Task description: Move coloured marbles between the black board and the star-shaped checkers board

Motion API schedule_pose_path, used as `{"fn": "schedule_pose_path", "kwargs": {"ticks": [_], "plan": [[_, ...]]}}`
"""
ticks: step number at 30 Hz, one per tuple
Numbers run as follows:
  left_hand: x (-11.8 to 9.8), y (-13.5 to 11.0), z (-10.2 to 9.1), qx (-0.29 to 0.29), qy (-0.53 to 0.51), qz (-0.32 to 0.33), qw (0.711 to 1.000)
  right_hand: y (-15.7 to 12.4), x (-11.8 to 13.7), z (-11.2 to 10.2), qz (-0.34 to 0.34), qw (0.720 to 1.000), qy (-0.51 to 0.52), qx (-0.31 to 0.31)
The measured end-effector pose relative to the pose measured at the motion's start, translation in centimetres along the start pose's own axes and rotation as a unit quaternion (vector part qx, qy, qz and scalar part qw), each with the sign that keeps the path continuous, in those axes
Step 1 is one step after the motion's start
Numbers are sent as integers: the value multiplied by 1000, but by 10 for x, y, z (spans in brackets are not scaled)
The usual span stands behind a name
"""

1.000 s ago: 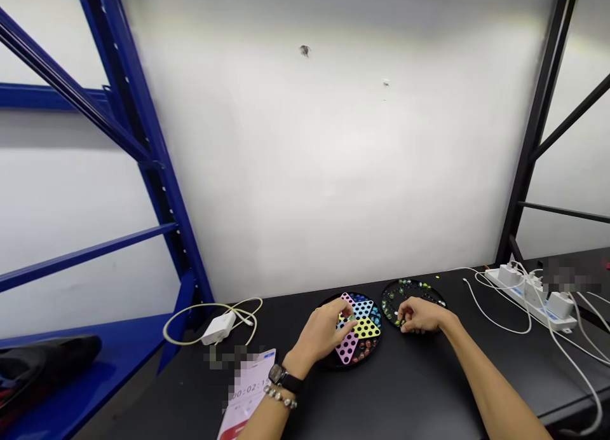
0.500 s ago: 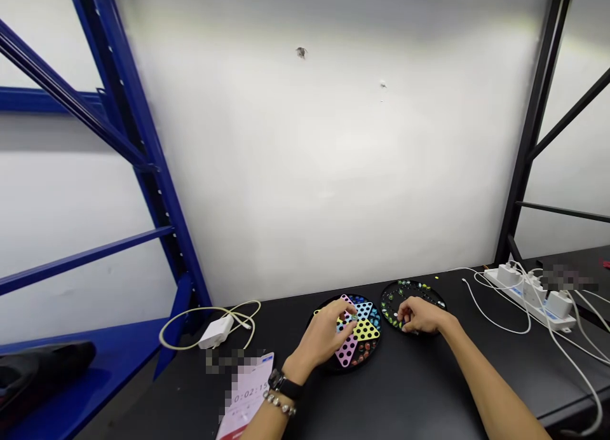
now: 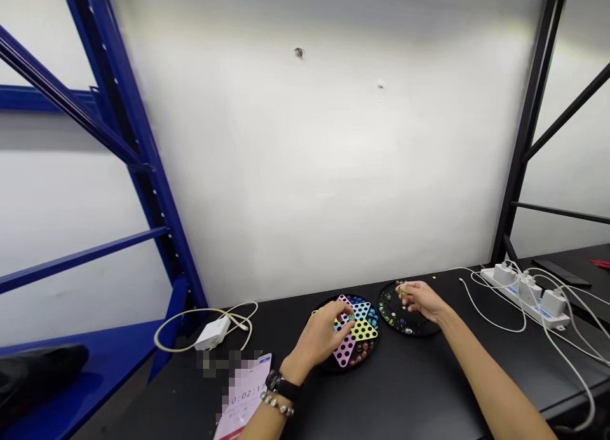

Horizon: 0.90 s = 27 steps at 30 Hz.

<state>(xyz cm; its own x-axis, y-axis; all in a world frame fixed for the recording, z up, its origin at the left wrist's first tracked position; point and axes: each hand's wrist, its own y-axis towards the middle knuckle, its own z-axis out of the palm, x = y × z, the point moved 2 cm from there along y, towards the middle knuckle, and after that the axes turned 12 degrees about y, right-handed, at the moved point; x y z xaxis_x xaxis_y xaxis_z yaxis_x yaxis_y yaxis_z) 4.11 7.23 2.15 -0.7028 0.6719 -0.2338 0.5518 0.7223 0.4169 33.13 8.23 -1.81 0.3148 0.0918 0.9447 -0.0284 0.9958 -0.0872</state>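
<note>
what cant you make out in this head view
Head view, all of these:
Chinese checkers board: left part hidden by the left hand.
Phone: left side pixelated, bottom cut off by the lower edge.
Black tray: part hidden by the right hand; its marbles are too small to count.
Yellow piece at the right fingertips: too small to identify.
Dark item: cut off by the left edge.

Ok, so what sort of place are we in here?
Likely a workshop or storeroom, though not certain: a blue metal rack and a black metal frame flank the black table, and a white power strip carries several plugged-in adapters.
</note>
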Motion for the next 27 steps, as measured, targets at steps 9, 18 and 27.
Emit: {"fn": "schedule_pose_path", "kwargs": {"ticks": [9, 18, 27], "plan": [[-1, 1, -1, 2, 0, -2, 1000, 4, -6, 4, 64, 996, -59, -22], [-2, 0, -1, -6, 4, 3, 1000, -11, -22, 26, -6, 844, -536, 30], [-2, 0, -1, 0, 8, -2, 1000, -25, -25, 48, -43, 737, -670, 75]]}}
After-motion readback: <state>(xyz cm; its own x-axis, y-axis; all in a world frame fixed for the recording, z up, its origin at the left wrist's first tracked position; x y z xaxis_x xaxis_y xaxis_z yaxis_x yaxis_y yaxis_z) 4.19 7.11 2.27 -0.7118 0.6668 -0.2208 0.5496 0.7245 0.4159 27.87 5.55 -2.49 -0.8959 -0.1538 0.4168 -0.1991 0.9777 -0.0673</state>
